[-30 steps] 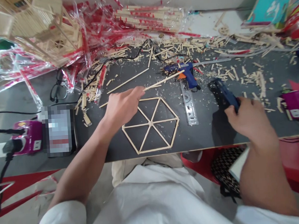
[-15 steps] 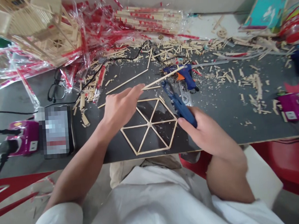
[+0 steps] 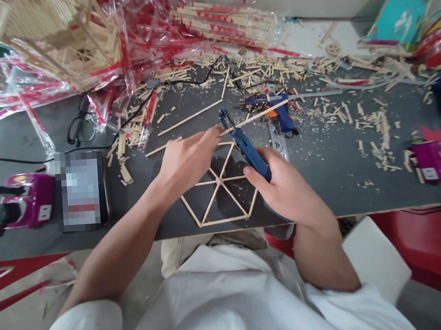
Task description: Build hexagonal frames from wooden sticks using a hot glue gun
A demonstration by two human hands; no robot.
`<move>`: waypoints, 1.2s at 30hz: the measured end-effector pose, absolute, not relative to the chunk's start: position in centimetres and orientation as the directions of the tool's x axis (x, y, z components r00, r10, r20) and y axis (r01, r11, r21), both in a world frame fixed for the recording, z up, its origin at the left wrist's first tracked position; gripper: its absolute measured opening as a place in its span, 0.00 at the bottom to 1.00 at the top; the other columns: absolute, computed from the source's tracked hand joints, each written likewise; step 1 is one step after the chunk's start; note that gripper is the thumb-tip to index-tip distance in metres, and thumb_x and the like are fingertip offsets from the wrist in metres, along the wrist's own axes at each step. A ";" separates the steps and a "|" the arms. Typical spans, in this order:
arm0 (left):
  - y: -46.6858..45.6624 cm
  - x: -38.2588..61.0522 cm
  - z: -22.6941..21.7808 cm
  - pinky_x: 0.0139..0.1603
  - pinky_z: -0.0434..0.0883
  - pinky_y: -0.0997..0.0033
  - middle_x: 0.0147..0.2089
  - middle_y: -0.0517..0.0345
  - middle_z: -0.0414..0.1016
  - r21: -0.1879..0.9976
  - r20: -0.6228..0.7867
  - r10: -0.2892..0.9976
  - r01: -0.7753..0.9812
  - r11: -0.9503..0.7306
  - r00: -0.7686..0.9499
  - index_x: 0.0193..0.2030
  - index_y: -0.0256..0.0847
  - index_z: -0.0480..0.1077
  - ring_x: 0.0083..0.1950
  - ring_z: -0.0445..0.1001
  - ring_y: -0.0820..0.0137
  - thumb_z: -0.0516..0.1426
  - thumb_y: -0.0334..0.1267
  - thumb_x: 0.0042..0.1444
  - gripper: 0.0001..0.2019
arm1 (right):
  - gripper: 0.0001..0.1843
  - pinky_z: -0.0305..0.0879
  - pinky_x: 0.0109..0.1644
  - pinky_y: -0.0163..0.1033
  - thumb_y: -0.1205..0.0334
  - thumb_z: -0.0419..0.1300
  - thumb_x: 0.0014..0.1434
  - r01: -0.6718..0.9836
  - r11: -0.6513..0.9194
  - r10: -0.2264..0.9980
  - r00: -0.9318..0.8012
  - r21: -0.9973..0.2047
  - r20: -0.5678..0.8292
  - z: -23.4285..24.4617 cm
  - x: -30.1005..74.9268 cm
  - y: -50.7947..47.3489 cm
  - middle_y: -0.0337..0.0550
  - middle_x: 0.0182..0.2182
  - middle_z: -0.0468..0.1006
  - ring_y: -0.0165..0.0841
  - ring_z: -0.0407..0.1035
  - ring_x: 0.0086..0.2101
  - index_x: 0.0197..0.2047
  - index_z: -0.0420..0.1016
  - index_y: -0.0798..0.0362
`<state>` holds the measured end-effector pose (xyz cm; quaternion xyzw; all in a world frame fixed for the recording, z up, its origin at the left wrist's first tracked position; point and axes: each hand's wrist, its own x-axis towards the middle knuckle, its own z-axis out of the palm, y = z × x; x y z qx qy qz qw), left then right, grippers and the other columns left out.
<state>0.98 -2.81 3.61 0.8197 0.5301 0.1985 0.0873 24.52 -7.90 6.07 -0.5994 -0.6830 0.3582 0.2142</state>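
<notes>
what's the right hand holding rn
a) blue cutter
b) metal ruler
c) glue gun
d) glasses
a, the right hand grips the blue cutter by its handle, while the glue gun lies apart from it.

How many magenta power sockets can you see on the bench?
2: one magenta power socket at the left end of the bench, another at its right end. Others could be hidden.
</notes>
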 end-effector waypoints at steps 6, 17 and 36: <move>-3.1 1.1 3.6 0.37 0.72 0.68 0.52 0.52 0.89 0.345 0.247 0.896 0.831 -0.437 0.369 0.66 0.49 0.77 0.45 0.87 0.63 0.46 0.43 0.80 0.21 | 0.22 0.69 0.66 0.61 0.47 0.59 0.72 0.658 0.021 0.975 -0.181 -0.753 -0.131 6.3 24.4 -7.9 0.56 0.59 0.80 0.50 0.76 0.59 0.62 0.73 0.50; -3.0 1.1 3.7 0.38 0.72 0.67 0.52 0.49 0.88 0.383 0.205 0.906 0.821 -0.423 0.371 0.61 0.45 0.78 0.44 0.85 0.62 0.45 0.45 0.79 0.21 | 0.24 0.69 0.65 0.59 0.47 0.58 0.73 0.679 0.040 0.971 -0.199 -0.733 -0.131 6.1 24.2 -8.1 0.56 0.58 0.78 0.50 0.76 0.58 0.64 0.73 0.50; -2.5 1.1 3.4 0.33 0.62 0.67 0.37 0.49 0.84 0.351 0.148 0.936 0.868 -0.352 0.320 0.49 0.42 0.75 0.31 0.77 0.66 0.46 0.41 0.78 0.17 | 0.28 0.58 0.35 0.44 0.32 0.48 0.76 0.822 0.167 0.940 -0.300 -0.545 -0.164 5.8 23.8 -4.7 0.46 0.29 0.77 0.41 0.70 0.30 0.33 0.62 0.45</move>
